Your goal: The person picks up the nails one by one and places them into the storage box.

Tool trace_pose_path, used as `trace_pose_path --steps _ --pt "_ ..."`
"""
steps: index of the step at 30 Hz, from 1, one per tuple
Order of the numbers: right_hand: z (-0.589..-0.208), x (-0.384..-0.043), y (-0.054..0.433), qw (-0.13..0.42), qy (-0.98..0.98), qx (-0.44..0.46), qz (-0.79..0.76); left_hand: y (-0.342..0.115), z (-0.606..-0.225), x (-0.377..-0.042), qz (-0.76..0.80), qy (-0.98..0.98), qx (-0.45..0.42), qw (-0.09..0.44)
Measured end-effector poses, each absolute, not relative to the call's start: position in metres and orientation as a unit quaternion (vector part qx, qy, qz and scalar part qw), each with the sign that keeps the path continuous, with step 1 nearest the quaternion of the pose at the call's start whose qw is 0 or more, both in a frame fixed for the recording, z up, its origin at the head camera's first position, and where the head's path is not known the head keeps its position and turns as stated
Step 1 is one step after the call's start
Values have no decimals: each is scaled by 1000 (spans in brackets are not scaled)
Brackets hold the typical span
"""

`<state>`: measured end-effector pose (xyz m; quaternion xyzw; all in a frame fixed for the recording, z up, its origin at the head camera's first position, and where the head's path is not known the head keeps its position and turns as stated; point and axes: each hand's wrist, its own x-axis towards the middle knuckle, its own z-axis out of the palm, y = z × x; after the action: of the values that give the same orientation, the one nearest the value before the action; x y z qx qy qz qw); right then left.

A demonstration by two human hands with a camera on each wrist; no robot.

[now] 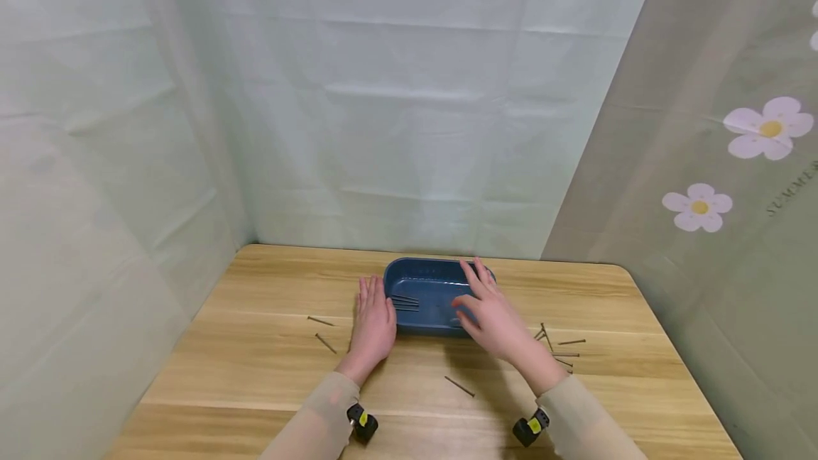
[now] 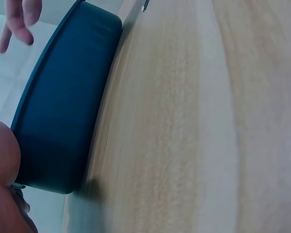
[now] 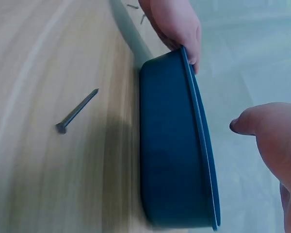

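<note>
A blue rectangular tray (image 1: 441,331) with rounded corners stands toward the back of the wooden table. Several nails (image 1: 405,303) lie side by side within its left end. Against the tray's left wall rests my left hand (image 1: 373,321), its fingers straight and its thumb at the rim. My right hand (image 1: 495,318) is over the tray's right end with fingers spread; nothing shows between them. In the right wrist view its thumb (image 3: 266,121) stands apart from the tray wall. A single nail (image 1: 459,386) lies on the table in front of the tray.
To the right of the tray, several loose nails (image 1: 565,355) are scattered, some crossing each other. Two more nails, one of them nearer the front (image 1: 326,343), lie left of my left hand. Pale cloth (image 1: 409,126) hangs behind the table (image 1: 268,389) and at both sides.
</note>
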<state>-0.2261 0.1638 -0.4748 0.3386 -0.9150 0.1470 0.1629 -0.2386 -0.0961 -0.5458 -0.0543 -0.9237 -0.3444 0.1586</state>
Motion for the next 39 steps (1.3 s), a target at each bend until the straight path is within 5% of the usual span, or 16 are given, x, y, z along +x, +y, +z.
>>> trace_pose_path --steps 19,39 --pt "-501 -159 195 154 -917 348 118 -95 -547 -237 -351 -920 -56 166" --pt "-546 -142 186 157 -909 375 86 -97 -545 -237 -344 -928 -48 134"
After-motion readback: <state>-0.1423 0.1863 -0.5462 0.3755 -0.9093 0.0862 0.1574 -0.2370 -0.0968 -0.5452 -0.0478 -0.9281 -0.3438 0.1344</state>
